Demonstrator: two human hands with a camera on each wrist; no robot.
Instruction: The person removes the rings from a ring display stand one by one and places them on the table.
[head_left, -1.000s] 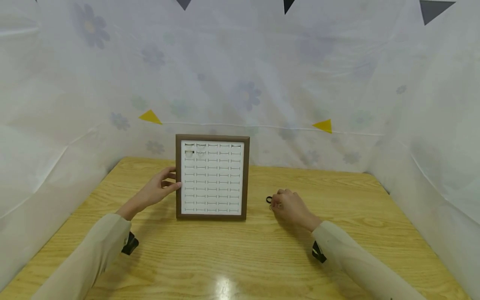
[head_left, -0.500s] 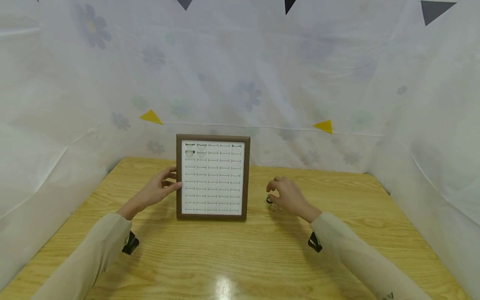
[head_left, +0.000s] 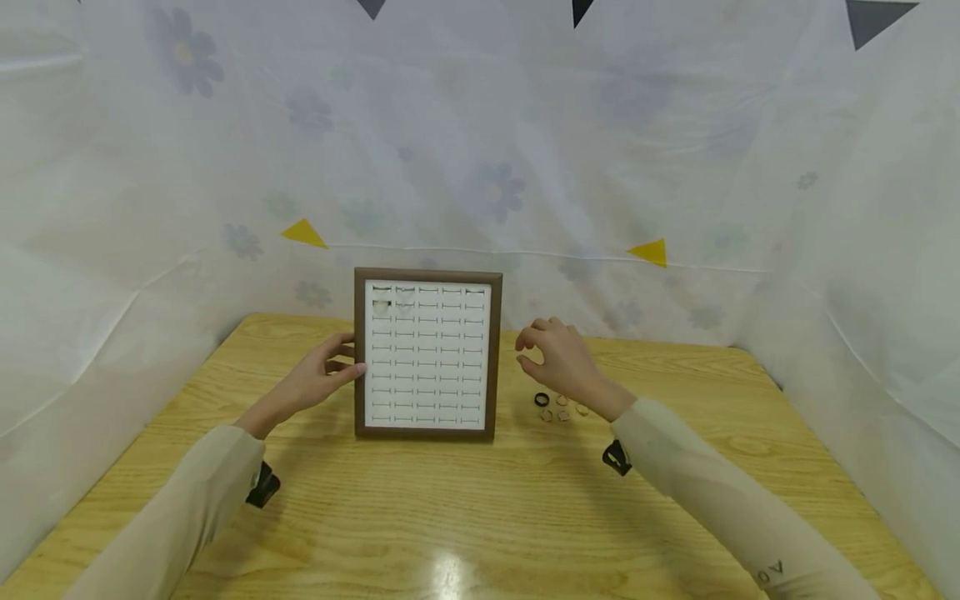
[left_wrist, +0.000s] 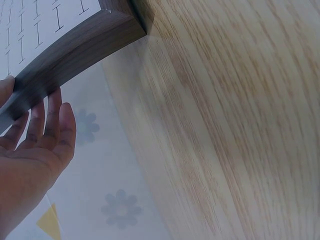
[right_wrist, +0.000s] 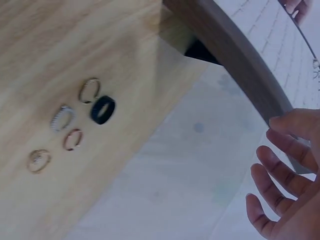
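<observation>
A brown-framed ring board [head_left: 427,433] with a white slotted panel stands tilted at the table's middle. A few small rings sit in its top-left slots [head_left: 381,306]. My left hand [head_left: 322,375] rests with straight fingers [left_wrist: 47,120] against the frame's left edge [left_wrist: 75,55]. My right hand [head_left: 551,354] hovers just right of the frame [right_wrist: 235,60], fingers [right_wrist: 280,165] loosely curled, and I see nothing in it. Below it several loose rings lie on the wood: a black ring [head_left: 542,400] [right_wrist: 103,110], a gold one [right_wrist: 89,90], a silver one [right_wrist: 62,117] and others.
The wooden table [head_left: 480,517] is walled on three sides by a white flowered sheet [head_left: 487,167] with small yellow flags. Bare wood shows in front of the board and to the far right.
My right hand has lifted off the loose rings and moved up and left toward the board's right edge, which uncovers the rings. The left hand and the board have stayed put.
</observation>
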